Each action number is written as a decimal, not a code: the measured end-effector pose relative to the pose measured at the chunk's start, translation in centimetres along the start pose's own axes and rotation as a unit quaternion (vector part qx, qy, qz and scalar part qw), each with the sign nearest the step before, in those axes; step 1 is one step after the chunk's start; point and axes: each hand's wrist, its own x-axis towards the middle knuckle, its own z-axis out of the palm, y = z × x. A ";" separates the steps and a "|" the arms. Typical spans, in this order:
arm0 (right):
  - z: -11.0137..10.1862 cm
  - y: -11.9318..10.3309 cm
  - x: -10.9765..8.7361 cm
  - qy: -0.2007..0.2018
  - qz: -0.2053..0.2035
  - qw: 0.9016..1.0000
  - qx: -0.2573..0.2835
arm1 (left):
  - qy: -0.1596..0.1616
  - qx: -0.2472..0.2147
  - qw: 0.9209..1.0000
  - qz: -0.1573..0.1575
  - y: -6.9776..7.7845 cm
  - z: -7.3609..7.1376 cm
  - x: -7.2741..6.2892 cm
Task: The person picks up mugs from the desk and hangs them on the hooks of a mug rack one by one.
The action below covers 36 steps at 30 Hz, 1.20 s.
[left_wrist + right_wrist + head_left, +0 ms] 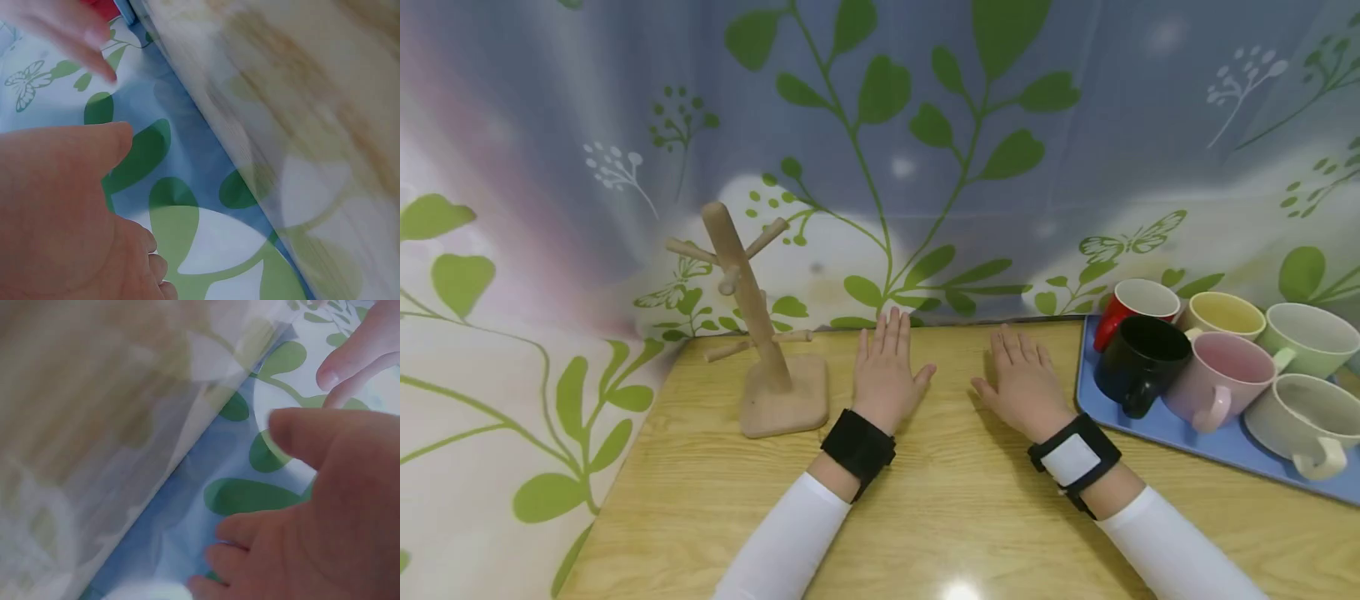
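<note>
Both hands are palm down over the wooden table in the head view, holding nothing. The left hand [885, 379] has its fingers straight and its thumb spread to the right. Just left of it stands a wooden mug tree [748, 300] with several bare pegs and a square base. My right hand [1024, 385] also has straight fingers, its thumb pointing left. To its right, a blue tray [1120, 429] carries several mugs, among them a black mug [1138, 358], a red mug [1112, 321] and a pink mug [1217, 379]. Each wrist view shows both hands bare of objects.
The light wooden table [947, 500] ends at the back against a leaf-patterned curtain [880, 167], which also hangs along the left side. On the tray are also a yellow mug [1225, 315], a green mug [1311, 333] and a grey-white mug [1300, 421].
</note>
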 end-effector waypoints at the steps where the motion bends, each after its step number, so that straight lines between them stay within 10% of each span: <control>1: -0.1 0.4 -0.5 -0.005 0.005 1.000 0.000 | -0.001 -0.001 1.000 0.001 0.0 0.1 0.0; 13: -1.5 5.5 -4.8 -0.027 0.000 0.999 -0.019 | -0.002 -0.007 1.000 0.012 0.1 0.0 0.2; 36: -1.0 5.5 -5.5 -0.096 0.037 0.992 0.075 | -0.023 -0.014 0.999 0.047 1.4 0.1 -1.1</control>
